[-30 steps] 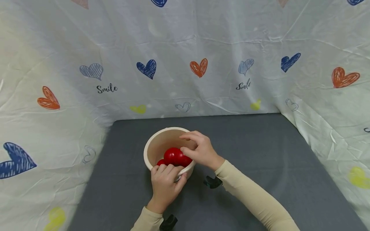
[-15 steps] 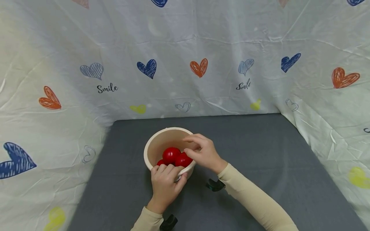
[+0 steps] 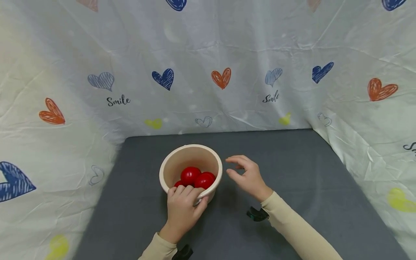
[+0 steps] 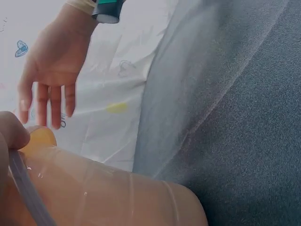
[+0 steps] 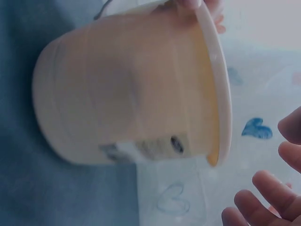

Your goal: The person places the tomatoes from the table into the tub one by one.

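Note:
A cream plastic bucket (image 3: pixel 191 155) stands on the dark grey table, its mouth tipped slightly toward me in the head view. Inside lie several shiny red round things (image 3: pixel 204 180), too plain to tell their kind. My left hand (image 3: pixel 182 213) grips the near rim, fingers over the inside and thumb outside. To the right of the bucket, apart from it, my right hand (image 3: pixel 248 177) hovers with relaxed, slightly bent fingers and holds nothing. The right wrist view shows the bucket's side (image 5: pixel 117 84) with a label (image 5: pixel 160 145) on it.
The dark grey cloth (image 3: pixel 279 159) covers the table. Behind it and at both sides hangs a white curtain (image 3: pixel 191 43) printed with hearts and the word "Smile". A black wrist device (image 3: pixel 258 214) sits at the right sleeve.
My right hand has moved right, out of the bucket's mouth and past its rim. One red round thing has shifted left, showing another beside it. The left hand keeps its grip.

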The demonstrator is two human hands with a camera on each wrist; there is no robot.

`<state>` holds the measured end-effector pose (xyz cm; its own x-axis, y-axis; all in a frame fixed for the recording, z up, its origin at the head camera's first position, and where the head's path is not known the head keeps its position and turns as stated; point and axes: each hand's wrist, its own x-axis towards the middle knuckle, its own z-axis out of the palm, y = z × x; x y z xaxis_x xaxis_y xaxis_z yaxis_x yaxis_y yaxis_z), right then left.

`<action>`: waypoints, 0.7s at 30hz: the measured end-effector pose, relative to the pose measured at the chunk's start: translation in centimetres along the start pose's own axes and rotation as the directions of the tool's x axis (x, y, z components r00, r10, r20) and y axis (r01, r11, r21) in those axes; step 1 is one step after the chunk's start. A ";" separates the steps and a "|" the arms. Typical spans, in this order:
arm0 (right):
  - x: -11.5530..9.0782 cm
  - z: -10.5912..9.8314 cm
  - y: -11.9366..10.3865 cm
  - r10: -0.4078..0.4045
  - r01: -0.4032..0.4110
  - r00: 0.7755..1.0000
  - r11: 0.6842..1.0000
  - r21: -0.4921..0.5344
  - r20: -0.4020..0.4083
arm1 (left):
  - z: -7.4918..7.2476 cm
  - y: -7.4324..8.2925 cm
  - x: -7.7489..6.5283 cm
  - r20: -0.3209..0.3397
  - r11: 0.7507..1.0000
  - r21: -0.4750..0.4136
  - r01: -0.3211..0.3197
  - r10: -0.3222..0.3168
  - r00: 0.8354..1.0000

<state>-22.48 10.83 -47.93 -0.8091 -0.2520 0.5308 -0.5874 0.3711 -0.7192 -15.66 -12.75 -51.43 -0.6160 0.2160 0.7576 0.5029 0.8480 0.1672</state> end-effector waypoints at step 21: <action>-3.9 -6.5 4.6 0.167 -0.161 0.986 0.954 -0.252 0.001 | -2.9 -1.3 1.1 0.139 0.989 -0.144 -0.030 0.050 0.989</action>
<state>-21.95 19.32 -50.43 -0.8959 -0.1872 0.4028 -0.4258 0.6201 -0.6589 -15.22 -15.03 -48.95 -0.6681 0.3235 0.6700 0.6035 0.7623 0.2337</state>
